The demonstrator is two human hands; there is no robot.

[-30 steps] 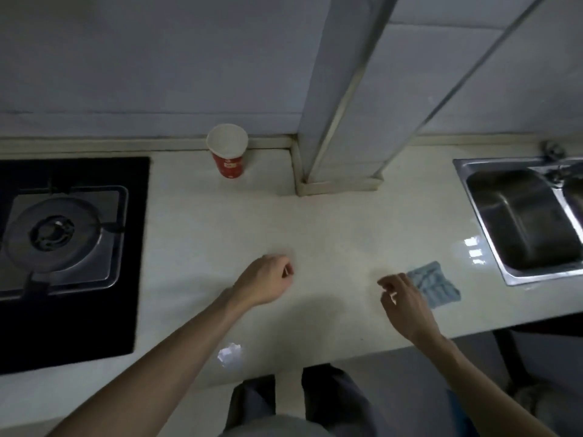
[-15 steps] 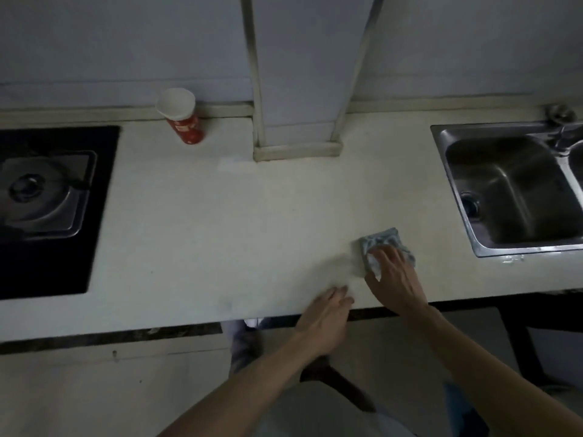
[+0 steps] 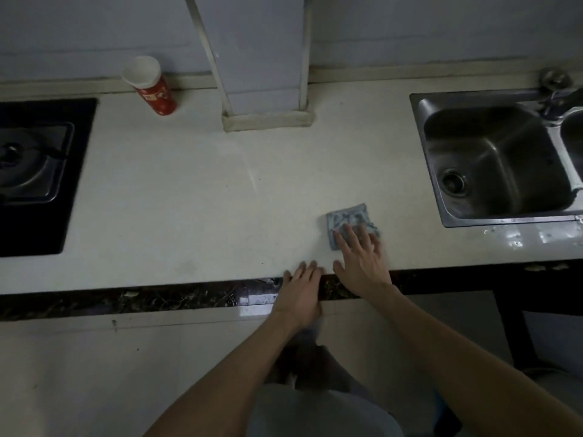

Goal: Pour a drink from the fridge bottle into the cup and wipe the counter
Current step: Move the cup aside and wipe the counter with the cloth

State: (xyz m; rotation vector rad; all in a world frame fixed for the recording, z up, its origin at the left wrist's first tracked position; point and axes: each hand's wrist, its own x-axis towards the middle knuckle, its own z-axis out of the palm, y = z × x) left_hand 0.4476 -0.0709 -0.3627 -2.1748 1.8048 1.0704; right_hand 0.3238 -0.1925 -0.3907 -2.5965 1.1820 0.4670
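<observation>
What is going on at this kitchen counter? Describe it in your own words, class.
A person stands at a pale counter. Their right hand presses flat on a blue-grey cloth lying near the sink, so the wiping part seems under way. The left hand rests on the counter's front edge and holds nothing. A red paper cup stands upright at the back wall, beside the stove. No bottle is in view.

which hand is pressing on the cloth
The right hand, its straight fingers flat on the grey-blue cloth near the sink. The left hand only rests on the edge of the counter, off the cloth.
</observation>
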